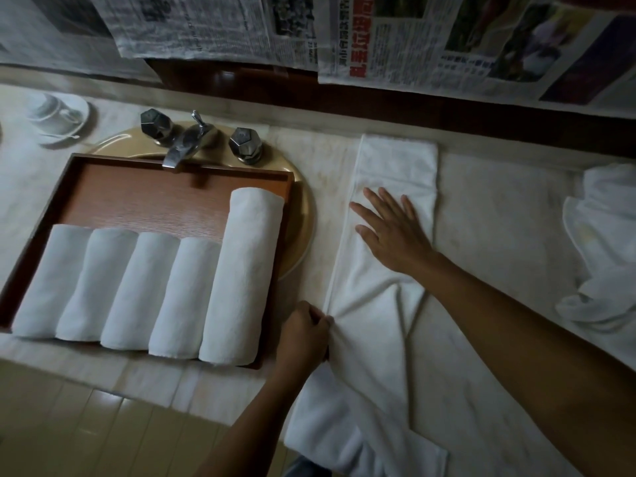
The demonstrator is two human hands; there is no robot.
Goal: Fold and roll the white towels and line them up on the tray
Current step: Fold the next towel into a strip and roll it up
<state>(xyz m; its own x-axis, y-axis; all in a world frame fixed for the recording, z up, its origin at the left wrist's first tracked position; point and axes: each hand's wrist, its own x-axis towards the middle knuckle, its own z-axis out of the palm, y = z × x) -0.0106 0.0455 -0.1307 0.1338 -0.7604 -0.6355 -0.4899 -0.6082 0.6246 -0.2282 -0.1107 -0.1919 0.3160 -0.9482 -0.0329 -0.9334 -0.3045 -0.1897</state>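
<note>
Countertop (499,215) | towel (373,325) long axis near-far | left hand (303,332) pinches; right hand (392,232) presses

A bathroom, at the vanity: a pale stone counter (499,218) holds a tan basin (303,215) with a chrome faucet (182,146) and 2 knobs (156,127). 5 rolled towels (137,290) lie on a tray (137,194); a tiled floor (86,425) lies below.

faucet (187,141) over tan sink (303,215) | cup on saucer (58,117) far left | newspapers (447,39) on wall
</note>
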